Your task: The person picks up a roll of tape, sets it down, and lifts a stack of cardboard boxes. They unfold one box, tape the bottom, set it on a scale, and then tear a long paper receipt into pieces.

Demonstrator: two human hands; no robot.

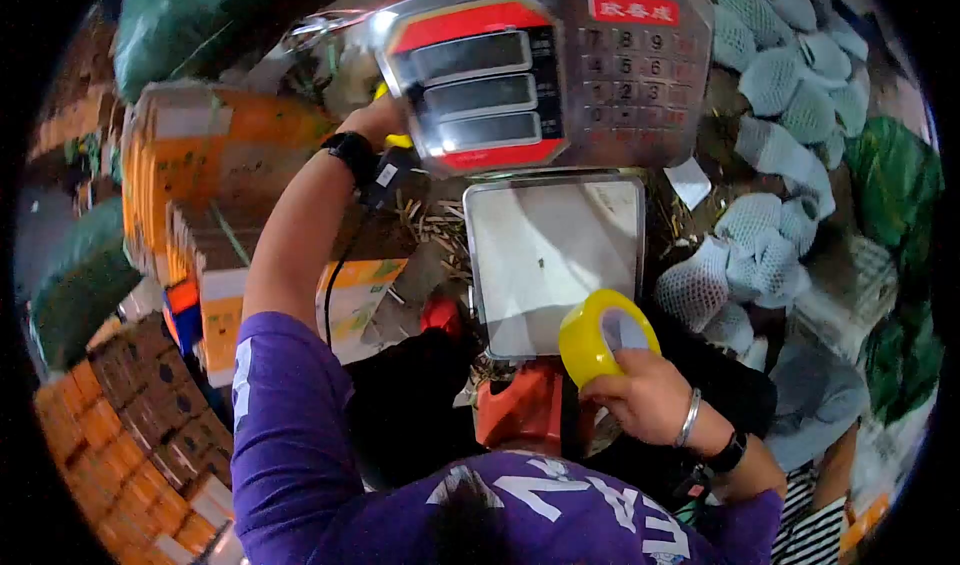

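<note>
My right hand (645, 397) is closed on a roll of yellow tape (590, 340), fingers at its lower rim, over the near right corner of a scale's metal platform (545, 255). My left hand (375, 122) reaches to the left edge of the scale's display panel (470, 85). Its fingers are hidden behind that panel, and small yellow parts show beside them. What it holds, if anything, cannot be made out. The panel has three dark windows and a keypad. Both wrists wear dark bands, and the right one also has a silver bracelet.
Orange cartons (230, 155) stand at the left, with more stacked boxes (110, 455) below. White foam nets (760, 255) lie along the right. Green sacks (200, 25) sit at the upper left. A red stool (520, 405) is below the platform. Part of another person (815, 405) shows at lower right.
</note>
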